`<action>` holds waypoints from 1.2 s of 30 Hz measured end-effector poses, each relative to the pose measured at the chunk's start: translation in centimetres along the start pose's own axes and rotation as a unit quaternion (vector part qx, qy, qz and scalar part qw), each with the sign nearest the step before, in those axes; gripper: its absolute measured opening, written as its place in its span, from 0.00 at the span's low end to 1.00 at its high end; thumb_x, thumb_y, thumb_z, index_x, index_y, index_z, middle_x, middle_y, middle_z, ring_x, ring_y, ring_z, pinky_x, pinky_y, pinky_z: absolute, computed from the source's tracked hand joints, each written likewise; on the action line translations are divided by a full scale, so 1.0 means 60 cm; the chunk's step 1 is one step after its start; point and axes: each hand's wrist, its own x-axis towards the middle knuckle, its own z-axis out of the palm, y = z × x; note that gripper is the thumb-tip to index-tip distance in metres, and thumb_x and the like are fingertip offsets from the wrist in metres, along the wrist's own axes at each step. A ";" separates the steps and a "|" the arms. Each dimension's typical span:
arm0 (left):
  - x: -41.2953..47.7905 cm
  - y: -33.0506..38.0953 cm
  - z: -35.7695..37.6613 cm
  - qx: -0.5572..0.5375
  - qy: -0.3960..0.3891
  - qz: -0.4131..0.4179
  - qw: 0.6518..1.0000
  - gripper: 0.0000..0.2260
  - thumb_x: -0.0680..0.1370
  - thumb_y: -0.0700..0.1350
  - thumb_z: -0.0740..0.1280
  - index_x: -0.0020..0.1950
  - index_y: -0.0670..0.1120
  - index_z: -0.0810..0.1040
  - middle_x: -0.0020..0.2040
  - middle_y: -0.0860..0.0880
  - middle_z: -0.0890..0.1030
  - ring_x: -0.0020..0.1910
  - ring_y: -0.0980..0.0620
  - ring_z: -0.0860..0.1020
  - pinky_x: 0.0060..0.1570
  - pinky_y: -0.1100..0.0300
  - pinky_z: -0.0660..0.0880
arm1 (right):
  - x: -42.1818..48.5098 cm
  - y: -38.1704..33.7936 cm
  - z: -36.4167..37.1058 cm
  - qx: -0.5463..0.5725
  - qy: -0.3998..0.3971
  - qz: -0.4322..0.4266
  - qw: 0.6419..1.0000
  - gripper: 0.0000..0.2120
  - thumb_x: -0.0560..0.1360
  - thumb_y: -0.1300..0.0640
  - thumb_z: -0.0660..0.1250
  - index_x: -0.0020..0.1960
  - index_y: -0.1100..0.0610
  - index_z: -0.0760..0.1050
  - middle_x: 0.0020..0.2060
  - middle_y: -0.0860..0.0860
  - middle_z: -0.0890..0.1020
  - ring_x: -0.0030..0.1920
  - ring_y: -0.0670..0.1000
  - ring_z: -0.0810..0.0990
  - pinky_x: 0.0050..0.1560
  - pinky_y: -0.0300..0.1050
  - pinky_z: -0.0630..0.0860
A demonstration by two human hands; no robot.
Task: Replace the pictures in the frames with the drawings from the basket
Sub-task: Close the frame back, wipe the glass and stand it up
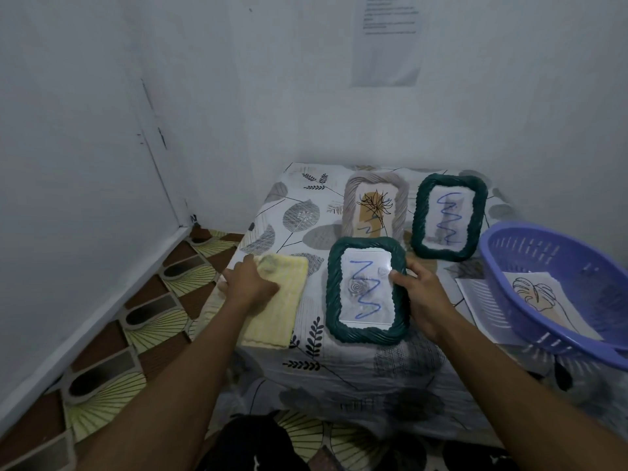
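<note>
A dark green woven frame (pixel 334 311) lies near the table's front with a blue squiggle and a rose picture behind its glass. My right hand (pixel 424 294) grips its right edge, thumb on the glass. My left hand (pixel 249 283) rests on a folded yellow cloth (pixel 282 311) at the table's left edge. A second green frame (pixel 448 217) with a blue squiggle lies at the back right. A beige frame (pixel 351 198) with a plant drawing lies at the back middle. The purple basket (pixel 516 246) at the right holds a leaf drawing (pixel 540 294).
A sheet of paper (pixel 475 297) lies partly under the basket on the leaf-patterned tablecloth (pixel 339 362). White walls close in at the back and left. The patterned floor (pixel 136 317) runs along the table's left side, and a dark object sits below the front edge.
</note>
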 end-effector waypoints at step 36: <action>-0.152 0.159 0.093 0.080 0.061 0.478 0.872 0.31 0.81 0.60 0.45 0.74 0.40 0.61 0.74 0.40 0.62 0.72 0.43 0.59 0.73 0.49 0.54 | -0.028 -0.040 -0.008 0.092 0.009 -0.042 0.995 0.13 0.83 0.60 0.56 0.64 0.56 0.73 0.53 0.55 0.84 0.44 0.52 0.85 0.37 0.45 0.81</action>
